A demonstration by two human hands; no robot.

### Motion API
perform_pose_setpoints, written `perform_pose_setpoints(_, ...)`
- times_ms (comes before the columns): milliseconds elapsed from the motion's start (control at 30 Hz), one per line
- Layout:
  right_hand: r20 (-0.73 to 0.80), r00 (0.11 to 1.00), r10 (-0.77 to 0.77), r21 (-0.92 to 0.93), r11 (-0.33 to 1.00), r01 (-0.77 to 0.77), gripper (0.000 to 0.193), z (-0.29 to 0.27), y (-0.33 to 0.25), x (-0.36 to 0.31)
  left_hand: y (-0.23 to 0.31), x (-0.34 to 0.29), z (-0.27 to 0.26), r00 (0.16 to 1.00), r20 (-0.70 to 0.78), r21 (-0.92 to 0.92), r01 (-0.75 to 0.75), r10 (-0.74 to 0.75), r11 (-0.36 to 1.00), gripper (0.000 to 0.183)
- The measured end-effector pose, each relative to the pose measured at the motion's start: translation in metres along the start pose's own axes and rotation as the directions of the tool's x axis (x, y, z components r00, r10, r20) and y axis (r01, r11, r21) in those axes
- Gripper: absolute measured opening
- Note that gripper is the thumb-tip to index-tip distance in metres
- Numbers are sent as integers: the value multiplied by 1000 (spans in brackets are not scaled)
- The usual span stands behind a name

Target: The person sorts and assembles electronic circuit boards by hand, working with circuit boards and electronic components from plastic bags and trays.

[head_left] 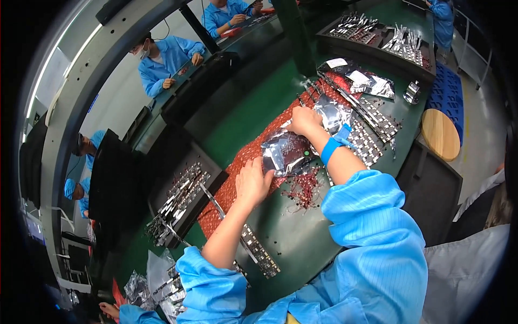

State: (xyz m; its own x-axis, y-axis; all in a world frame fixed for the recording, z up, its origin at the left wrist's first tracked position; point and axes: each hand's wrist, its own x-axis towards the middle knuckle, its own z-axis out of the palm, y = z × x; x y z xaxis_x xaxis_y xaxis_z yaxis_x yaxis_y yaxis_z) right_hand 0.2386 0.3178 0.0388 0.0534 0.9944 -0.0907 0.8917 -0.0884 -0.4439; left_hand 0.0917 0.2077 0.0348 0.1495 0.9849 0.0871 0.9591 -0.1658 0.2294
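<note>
A shiny translucent antistatic bag (286, 154) with a small round green sticker lies mid-bench, partly over red bubble wrap (245, 162). My left hand (252, 181) touches its left edge, fingers stretched out and thumb apart. At the bag's upper edge, my right hand (305, 120) has its fingers curled in on the plastic; the fingertips are partly hidden. A blue wrist strap (333, 148) circles my right wrist. Just below the bag sits a loose heap of small red-and-black wired parts (303, 190). Another silvery bag (333, 112) lies right beside my right hand.
Circuit board strips (372, 121) lie to the right, with another strip (259, 251) near my left forearm. Black trays of boards stand at left (213, 170) and far right (377, 49). A round wooden stool (440, 134) stands beyond the bench. Co-workers (167, 62) sit across.
</note>
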Motion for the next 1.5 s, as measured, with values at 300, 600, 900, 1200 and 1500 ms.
perform_pose_setpoints(300,-457,706,-541,600,398,694,13,-31,-16,-24,-16,49,-5,935,-349,-729,-224,-70,647,57)
perform_pose_setpoints(600,-95,718,-689,886,271,377,42,-55,40,-4,37,72,-34,995,-35,-954,-7,-89,298,17)
perform_pose_setpoints(900,-294,952,-90,912,273,307,17,-122,178,79,68,95,-9,939,18,-493,-292,345,820,17)
perform_pose_setpoints(1200,57,929,365,844,479,-240,33,-123,167,168,43,80,-29,850,280,-208,-400,446,893,19)
perform_pose_setpoints(1500,-201,892,405,672,719,-176,32,-73,222,237,30,96,-30,879,273,-270,-321,392,908,17)
